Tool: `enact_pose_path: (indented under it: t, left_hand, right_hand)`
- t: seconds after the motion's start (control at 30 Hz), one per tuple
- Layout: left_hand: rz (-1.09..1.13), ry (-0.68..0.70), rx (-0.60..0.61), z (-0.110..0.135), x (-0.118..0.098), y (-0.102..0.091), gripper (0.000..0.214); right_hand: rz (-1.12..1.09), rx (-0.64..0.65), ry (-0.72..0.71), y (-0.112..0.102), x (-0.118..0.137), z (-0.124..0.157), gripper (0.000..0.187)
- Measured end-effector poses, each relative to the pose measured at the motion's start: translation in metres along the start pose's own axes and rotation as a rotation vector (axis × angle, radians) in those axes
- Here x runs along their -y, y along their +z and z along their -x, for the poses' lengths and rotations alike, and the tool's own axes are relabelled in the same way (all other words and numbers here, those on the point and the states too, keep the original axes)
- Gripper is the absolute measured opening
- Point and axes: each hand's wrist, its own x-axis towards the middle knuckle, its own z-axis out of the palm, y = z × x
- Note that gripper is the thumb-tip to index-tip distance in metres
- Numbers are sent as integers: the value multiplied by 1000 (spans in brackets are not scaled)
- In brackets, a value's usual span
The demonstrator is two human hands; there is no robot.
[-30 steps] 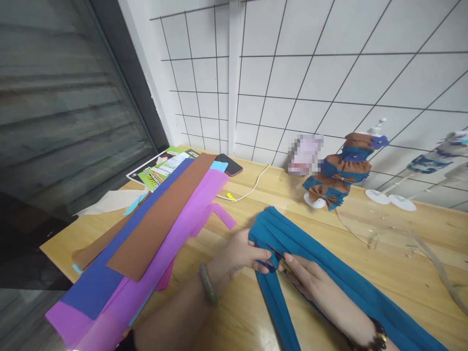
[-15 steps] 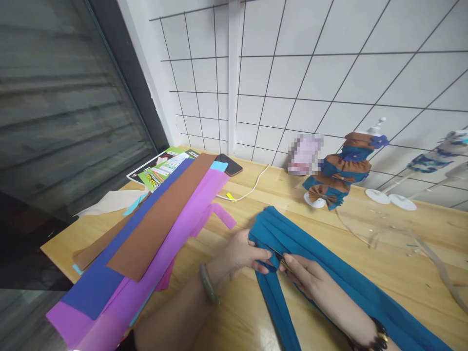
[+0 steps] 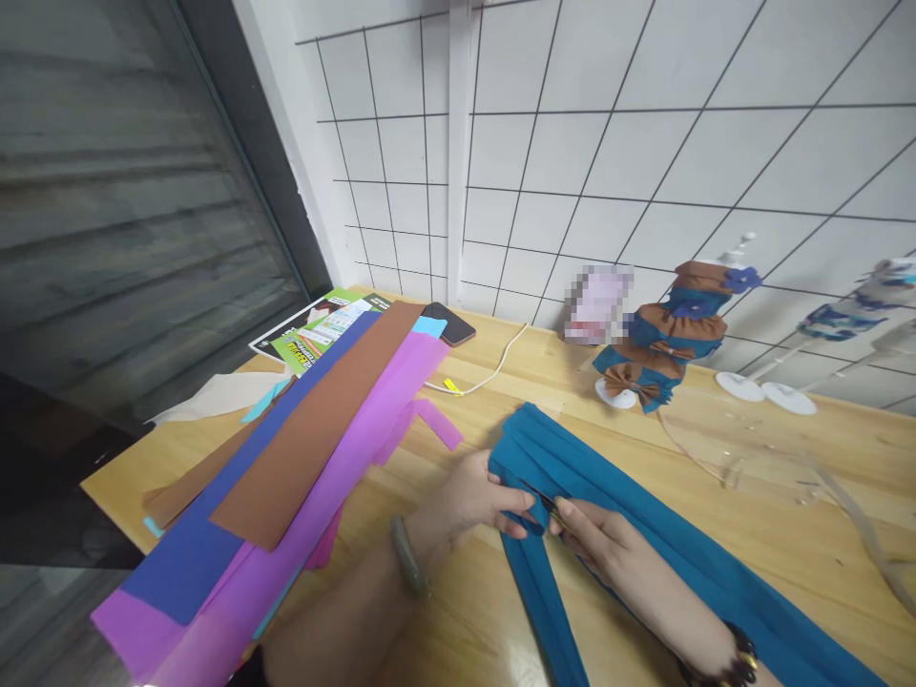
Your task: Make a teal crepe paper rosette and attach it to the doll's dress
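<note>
Both hands meet at the middle of the surface point(image 3: 716, 448), on a long teal cloth strip point(image 3: 572, 463). The left hand point(image 3: 476, 496) has thumb and fingers closed on the gathered folds, its wrist (with a green bangle point(image 3: 407, 571)) lying on the wood. The right hand point(image 3: 601, 549) comes in from the near right, forearm resting along the cloth. Its fingertips are pinched on a small dark tool point(image 3: 548, 503) at the same spot (too small to tell whether it is a pin, a clip or snips).

As for progress, the far end of the strip already lies in neat lengthwise pleats. The gather looks fixed only where the fingers hold it. The long run toward the near right lies flatter, and a second length drops off toward the near edge, so I judge most of the strip unworked.

To the left, well apart, lie brown point(image 3: 315, 429), purple point(image 3: 386, 401) and blue point(image 3: 193, 544) strips. A phone point(image 3: 447, 322) lies at their far end, its cable point(image 3: 490, 370) trailing to the right. A small dressed mannequin point(image 3: 669, 334) stands at the far right by the wall grid point(image 3: 572, 143).
</note>
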Motion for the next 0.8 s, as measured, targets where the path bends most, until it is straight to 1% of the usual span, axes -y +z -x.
enact_pose_path:
  t: [0.33, 0.6, 0.8]
  left_hand:
    - [-31, 11, 26, -2, 2, -3, 40]
    - [-37, 77, -37, -4, -3, -9, 39]
    - [-27, 94, -12, -7, 1, -12, 39]
  right_hand:
    - [-3, -12, 7, -1, -1, -2, 43]
    - [15, -28, -6, -3, -4, -4, 43]
    - [-7, -14, 7, -4, -4, -4, 41]
